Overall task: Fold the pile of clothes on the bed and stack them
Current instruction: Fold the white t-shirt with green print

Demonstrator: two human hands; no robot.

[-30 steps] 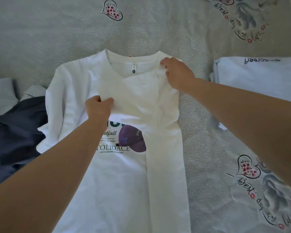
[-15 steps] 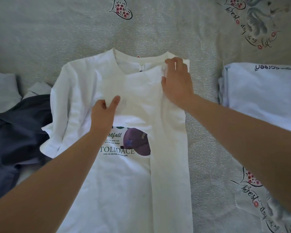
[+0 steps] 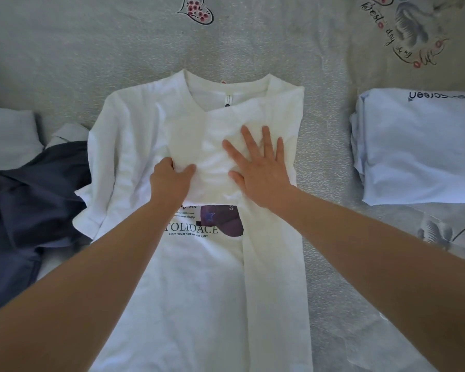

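Note:
A white T-shirt point(image 3: 134, 157) with a purple cap print lies front up on the bed, collar away from me. Its right side is folded inward as a long strip, with the sleeve laid across the chest. My left hand point(image 3: 171, 181) pinches the edge of that folded sleeve near the chest's middle. My right hand point(image 3: 258, 165) presses flat on the folded sleeve, fingers spread. A folded pale blue garment point(image 3: 419, 151) rests to the right. Unfolded dark navy clothing point(image 3: 30, 202) is heaped at the left.
The grey bedspread point(image 3: 91, 49) with heart and lettering prints lies under everything. A pale grey cloth point(image 3: 6, 135) sits at the far left beside the navy heap. Bare bedspread shows beyond the collar and between the shirt and the blue garment.
My right hand left the shoulder by the collar, slid down toward me and now lies flat on the folded sleeve. My left hand closed on the sleeve's edge.

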